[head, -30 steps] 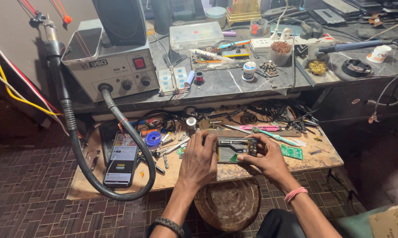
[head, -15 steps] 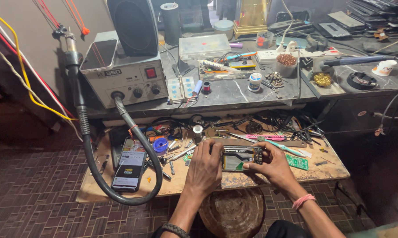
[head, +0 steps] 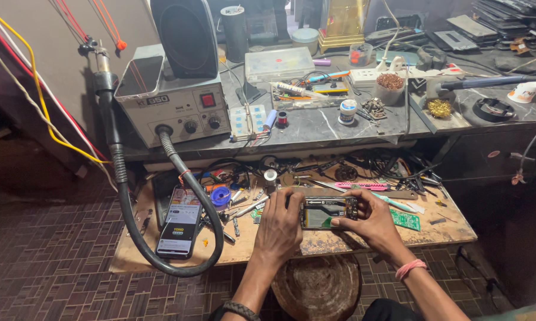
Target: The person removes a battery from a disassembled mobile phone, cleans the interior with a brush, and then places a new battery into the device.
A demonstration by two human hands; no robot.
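Opened phone (head: 327,212) held level above the wooden board (head: 339,244), left hand (head: 278,229) gripping its left end, right hand (head: 372,223) pinching its right end, possibly circuitry exposed, lit phone (head: 179,222) lying leftward, black hose (head: 131,208) curling around it

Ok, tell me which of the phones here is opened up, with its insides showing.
The phone held between both hands: its back is off. The one by the hose and the one on the station are closed.
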